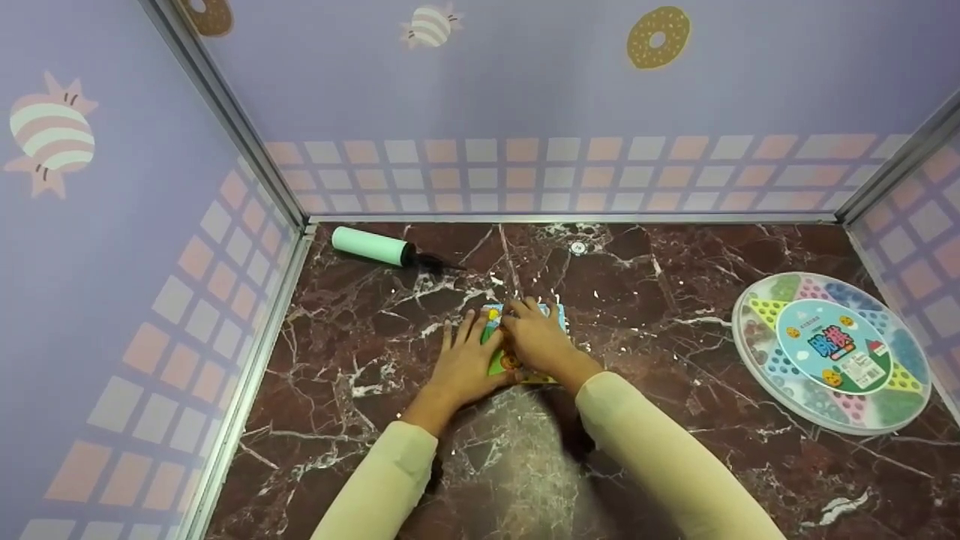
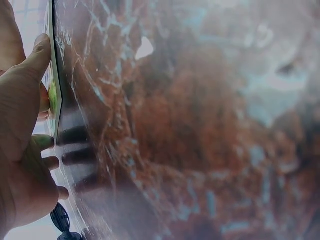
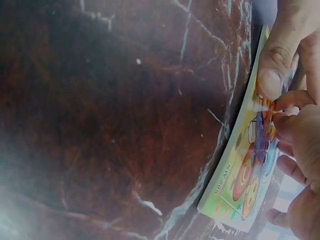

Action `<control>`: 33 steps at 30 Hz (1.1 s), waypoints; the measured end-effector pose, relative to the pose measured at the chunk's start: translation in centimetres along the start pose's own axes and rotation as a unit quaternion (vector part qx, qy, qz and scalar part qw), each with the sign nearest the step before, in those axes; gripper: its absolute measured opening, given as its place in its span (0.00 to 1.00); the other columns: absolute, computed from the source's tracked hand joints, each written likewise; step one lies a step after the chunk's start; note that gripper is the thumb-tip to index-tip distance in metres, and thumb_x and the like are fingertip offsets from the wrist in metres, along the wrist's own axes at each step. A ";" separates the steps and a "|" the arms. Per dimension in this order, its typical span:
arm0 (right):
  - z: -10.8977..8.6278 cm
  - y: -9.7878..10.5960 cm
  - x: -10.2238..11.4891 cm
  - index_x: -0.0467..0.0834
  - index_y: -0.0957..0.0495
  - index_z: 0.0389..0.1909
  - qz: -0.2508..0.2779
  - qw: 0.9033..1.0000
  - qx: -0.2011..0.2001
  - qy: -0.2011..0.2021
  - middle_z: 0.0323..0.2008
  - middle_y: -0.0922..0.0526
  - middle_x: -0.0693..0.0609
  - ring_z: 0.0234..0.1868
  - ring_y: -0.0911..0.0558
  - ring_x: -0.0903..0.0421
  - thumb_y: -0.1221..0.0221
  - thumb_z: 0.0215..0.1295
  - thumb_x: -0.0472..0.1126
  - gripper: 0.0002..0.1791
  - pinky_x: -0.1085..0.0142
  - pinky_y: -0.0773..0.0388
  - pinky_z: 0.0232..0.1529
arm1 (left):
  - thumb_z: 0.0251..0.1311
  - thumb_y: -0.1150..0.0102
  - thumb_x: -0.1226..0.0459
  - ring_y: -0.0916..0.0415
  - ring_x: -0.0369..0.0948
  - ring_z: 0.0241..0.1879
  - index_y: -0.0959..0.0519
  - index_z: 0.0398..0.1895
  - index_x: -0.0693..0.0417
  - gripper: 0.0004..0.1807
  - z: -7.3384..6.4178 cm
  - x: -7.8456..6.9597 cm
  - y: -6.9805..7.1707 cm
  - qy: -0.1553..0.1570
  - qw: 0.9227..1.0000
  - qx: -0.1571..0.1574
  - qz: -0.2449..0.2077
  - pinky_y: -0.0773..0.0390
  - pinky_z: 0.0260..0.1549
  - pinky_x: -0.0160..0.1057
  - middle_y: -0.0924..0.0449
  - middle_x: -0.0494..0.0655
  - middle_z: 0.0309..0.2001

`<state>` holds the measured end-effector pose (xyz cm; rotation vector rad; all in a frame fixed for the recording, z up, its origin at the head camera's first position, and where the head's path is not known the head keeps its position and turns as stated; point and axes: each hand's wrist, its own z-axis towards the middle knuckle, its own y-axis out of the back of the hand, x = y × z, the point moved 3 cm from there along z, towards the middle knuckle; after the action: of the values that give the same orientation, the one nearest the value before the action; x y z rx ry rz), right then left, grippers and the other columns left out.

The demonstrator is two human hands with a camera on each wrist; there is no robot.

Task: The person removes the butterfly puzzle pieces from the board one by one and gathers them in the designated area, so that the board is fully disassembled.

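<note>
A small flat board with a bright cartoon picture (image 1: 496, 364) lies on the dark marble-patterned surface in front of me. My left hand (image 1: 463, 367) lies along its left side, fingers fairly straight and spread, with the thumb across the lower part. In the right wrist view, the left thumb presses near the board's (image 3: 235, 187) edge. My right hand (image 1: 541, 341) is over the board's upper right, its fingers bent. Its thumb and a finger pinch at the picture's surface, beside the left thumb; the palm hides most of that spot in the head view.
A pale green hand pump (image 1: 371, 246) with a black end lies at the back left. On the right is a round Chinese checkers set (image 1: 765, 360) in a clear case. A small white disc (image 1: 577, 247) lies near the back wall. Patterned panels (image 1: 487, 90) enclose the surface.
</note>
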<state>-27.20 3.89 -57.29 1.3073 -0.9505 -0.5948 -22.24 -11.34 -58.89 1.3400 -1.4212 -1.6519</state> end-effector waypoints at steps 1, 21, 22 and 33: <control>0.1 0.0 0.0 0.42 0.15 0.65 0.001 1.000 0.004 -0.002 0.75 0.23 0.45 0.78 0.29 0.39 0.35 0.78 0.40 0.18 0.20 0.34 0.75 | 0.68 0.41 0.26 0.56 0.64 0.90 0.36 0.88 0.41 0.52 0.0 0.0 0.0 0.000 1.000 -0.001 0.000 0.58 0.84 0.77 0.48 0.60 0.90; 1.9 0.4 0.1 0.46 0.23 0.76 0.037 0.999 0.015 -0.035 0.75 0.29 0.38 0.77 0.32 0.36 0.27 0.67 0.33 0.36 0.19 0.36 0.73 | 0.66 0.44 0.23 0.57 0.64 0.90 0.35 0.88 0.39 0.53 0.4 0.1 0.0 0.013 1.000 0.002 0.002 0.57 0.84 0.77 0.49 0.58 0.90; 1.9 0.4 0.1 0.46 0.23 0.76 0.036 0.999 0.015 -0.035 0.75 0.30 0.37 0.77 0.33 0.36 0.27 0.66 0.33 0.37 0.19 0.36 0.73 | 0.66 0.43 0.23 0.57 0.64 0.90 0.35 0.88 0.39 0.53 0.4 0.1 0.1 0.013 1.000 0.001 0.002 0.57 0.84 0.77 0.48 0.58 0.90; 2.1 0.0 -0.1 0.44 0.21 0.74 0.037 0.999 0.014 -0.026 0.75 0.29 0.36 0.75 0.31 0.35 0.27 0.63 0.33 0.36 0.20 0.33 0.70 | 0.68 0.46 0.23 0.58 0.65 0.90 0.35 0.87 0.37 0.51 0.1 0.1 -0.4 0.016 1.000 0.007 0.008 0.58 0.84 0.77 0.51 0.58 0.91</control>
<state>-29.06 2.90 -57.31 1.2812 -1.0489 -0.5622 -22.32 -11.32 -59.28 1.3532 -1.4226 -1.6060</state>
